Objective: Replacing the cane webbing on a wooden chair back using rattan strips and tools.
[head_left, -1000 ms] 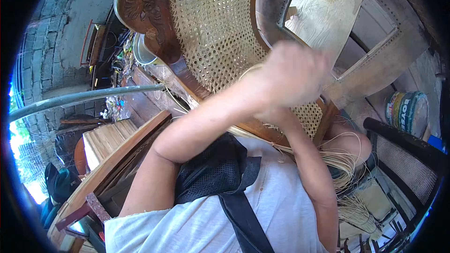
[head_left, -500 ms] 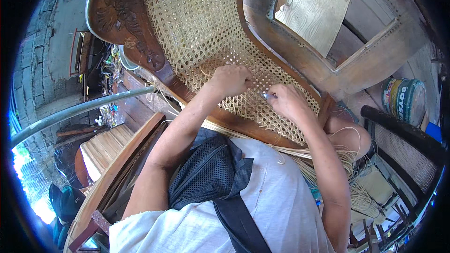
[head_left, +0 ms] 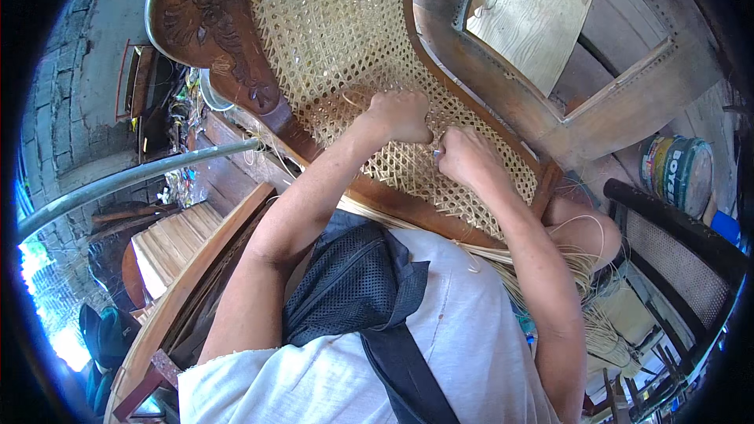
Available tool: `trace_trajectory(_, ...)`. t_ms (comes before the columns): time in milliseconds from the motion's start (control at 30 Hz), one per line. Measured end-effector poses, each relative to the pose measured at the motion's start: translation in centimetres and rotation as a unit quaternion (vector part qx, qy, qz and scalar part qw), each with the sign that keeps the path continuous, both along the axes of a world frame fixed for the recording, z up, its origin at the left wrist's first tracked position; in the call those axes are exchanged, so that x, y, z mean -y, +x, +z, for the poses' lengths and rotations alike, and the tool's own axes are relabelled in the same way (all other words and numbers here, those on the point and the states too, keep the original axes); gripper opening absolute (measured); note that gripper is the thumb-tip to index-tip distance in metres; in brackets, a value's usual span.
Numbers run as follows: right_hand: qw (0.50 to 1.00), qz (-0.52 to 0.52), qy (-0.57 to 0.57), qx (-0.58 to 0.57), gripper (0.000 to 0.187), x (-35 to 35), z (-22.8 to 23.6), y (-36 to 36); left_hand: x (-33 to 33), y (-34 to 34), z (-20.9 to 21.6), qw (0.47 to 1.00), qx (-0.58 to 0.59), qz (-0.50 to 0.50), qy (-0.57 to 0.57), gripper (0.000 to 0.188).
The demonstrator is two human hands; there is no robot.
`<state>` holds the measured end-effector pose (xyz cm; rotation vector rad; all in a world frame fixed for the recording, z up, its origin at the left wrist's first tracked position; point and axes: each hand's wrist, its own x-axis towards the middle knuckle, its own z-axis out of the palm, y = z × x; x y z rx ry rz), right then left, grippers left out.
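Observation:
A woven cane panel [head_left: 338, 31] fills a brown wooden chair frame [head_left: 377, 202] that lies before me, its carved end at the upper left. My left hand [head_left: 400, 116] is closed low over the weave; whatever its fingers pinch is hidden beneath them. Close beside it on the right, my right hand [head_left: 469, 157] is closed around a small, bluish, shiny tool [head_left: 437, 155]. Only a short piece of that tool shows, so its exact kind is unclear. A thin loose cane strand [head_left: 355, 100] curls up from the panel near my left wrist.
An unfilled wooden frame [head_left: 542, 106] with small holes along its opening stands at the upper right. Beyond my right arm are a paint bucket [head_left: 677, 174], a dark chair [head_left: 667, 247] and cane bundles [head_left: 609, 338]. A metal pipe [head_left: 141, 183] crosses the left side.
Both hands have drawn closer together over the weave. The right hand went left and slightly away from me, the left hand a little right and away. The tool is now more covered.

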<state>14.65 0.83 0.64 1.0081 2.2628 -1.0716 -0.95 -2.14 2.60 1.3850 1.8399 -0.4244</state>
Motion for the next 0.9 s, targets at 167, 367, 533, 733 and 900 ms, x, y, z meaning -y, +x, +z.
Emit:
trace_trajectory(167,0.999,0.01,-0.025,0.03,0.025,-0.2,0.7,-0.3,0.1,0.2,-0.5,1.0,-0.01,-0.011,-0.005,0.045)
trace_trajectory(367,0.998,0.03,-0.03,0.049,0.028,-1.3,1.7,-0.2,1.2,-0.7,-2.6,0.999,0.022,-0.048,0.009,0.049)
trace_trajectory(533,0.994,0.031,-0.026,0.106,0.028,-1.7,1.2,-0.9,1.0,1.3,-1.3,0.999,-0.007,-0.039,0.001,0.052)
trace_trajectory(733,0.985,0.028,0.077,0.155,0.043,-4.2,0.7,2.5,0.9,3.3,-2.1,0.982,-0.079,-0.154,0.075,0.044)
trace_trajectory(900,0.987,-0.049,0.134,0.077,0.031,-7.5,5.4,6.1,-0.1,3.7,-4.3,0.951,0.292,0.044,0.086,0.034)
